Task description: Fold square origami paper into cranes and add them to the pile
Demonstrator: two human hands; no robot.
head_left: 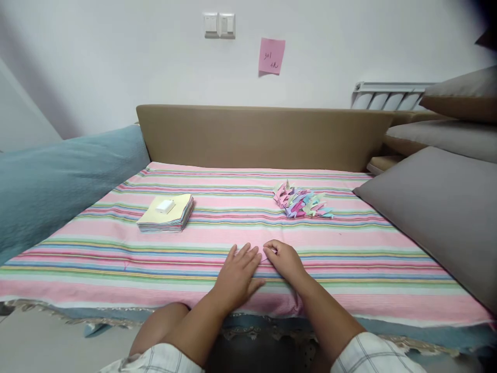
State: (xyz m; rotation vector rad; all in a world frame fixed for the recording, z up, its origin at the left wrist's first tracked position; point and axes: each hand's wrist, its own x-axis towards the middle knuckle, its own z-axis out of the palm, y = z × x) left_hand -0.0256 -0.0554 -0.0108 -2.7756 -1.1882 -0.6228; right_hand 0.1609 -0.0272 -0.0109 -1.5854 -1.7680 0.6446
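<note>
Fingers (248,254) overlap pink paper (265,255) | both hands | paper mostly hidden

soft, even indoor light, pale wall (155,67), faint shadow under pink note (272,56), dark blurred upper-right corner, stretched edges

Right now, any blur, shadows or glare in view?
Head view: soft light, no strong glare; dark blur in the top right corner; faint shadow under the square pink paper note on the white wall; small pink paper piece by the bare right hand lacks fine detail.
</note>
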